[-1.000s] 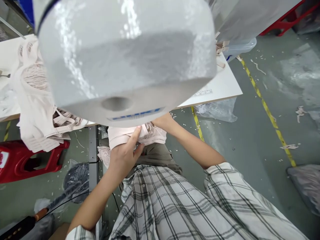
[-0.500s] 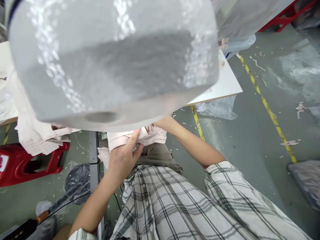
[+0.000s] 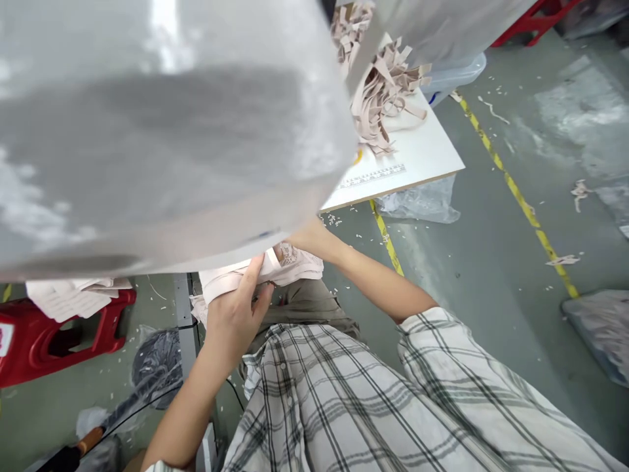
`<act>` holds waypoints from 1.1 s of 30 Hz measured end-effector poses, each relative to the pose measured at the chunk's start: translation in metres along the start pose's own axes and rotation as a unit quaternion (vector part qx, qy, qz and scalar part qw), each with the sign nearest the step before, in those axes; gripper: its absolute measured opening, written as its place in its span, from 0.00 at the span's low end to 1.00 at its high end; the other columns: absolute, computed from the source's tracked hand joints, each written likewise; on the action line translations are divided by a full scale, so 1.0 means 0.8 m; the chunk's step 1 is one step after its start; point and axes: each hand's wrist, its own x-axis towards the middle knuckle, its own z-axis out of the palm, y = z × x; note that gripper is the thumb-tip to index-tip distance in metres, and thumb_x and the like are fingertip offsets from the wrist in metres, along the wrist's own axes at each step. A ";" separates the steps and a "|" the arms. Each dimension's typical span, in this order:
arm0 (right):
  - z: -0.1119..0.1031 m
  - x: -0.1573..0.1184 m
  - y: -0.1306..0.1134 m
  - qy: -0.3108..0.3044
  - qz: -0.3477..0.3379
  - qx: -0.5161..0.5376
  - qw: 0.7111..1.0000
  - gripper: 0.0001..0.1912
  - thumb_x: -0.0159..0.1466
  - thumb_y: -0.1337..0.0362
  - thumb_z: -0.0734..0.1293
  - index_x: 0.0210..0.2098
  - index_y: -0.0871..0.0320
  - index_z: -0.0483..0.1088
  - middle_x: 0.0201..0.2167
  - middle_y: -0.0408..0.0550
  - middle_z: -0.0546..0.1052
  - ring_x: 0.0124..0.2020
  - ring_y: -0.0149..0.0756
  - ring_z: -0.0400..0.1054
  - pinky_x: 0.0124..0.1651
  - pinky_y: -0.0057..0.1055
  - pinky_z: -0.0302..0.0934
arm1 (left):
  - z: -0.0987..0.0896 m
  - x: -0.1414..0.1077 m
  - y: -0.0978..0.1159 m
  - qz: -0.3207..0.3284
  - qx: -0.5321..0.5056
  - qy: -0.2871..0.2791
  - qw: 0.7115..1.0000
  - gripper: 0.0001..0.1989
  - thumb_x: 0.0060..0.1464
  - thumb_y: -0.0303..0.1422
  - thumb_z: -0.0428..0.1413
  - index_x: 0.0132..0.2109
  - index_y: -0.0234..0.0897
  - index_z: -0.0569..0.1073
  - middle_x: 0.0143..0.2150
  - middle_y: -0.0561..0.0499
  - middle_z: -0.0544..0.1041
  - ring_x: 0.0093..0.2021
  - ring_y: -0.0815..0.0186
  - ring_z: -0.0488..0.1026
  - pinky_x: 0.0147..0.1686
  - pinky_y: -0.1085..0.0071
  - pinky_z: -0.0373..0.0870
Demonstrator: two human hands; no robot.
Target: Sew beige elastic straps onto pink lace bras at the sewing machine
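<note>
A large grey machine head (image 3: 171,131), blurred and close to the camera, covers the upper left. Below its lower edge, my left hand (image 3: 238,305) lies on pale pink fabric with lace (image 3: 295,265), thumb and index finger spread apart over it. My right hand (image 3: 312,237) reaches in from the right; its fingers are hidden behind the machine head, beside the lace part of the fabric. The fabric hangs over my lap at the machine's front.
A white table (image 3: 427,144) at the upper right bears a pile of pink straps (image 3: 386,92) and a printed ruler (image 3: 378,176). A red stool (image 3: 105,321) with pale fabric pieces (image 3: 73,298) stands left. Yellow tape (image 3: 515,193) crosses the floor.
The view has shifted, so the machine head sits further left and the straps and ruler now show. My hands have moved slightly left in the picture, still at the fabric.
</note>
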 end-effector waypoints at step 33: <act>-0.014 -0.052 0.001 0.109 0.089 0.129 0.982 0.12 0.67 0.53 0.66 0.42 0.56 0.71 0.44 0.48 0.73 0.38 0.32 0.67 0.40 0.30 0.63 | 0.008 -0.010 0.020 0.011 0.036 0.081 0.996 0.40 0.60 0.42 0.59 0.72 0.32 0.53 0.64 0.31 0.71 0.60 0.46 0.73 0.49 0.59 0.77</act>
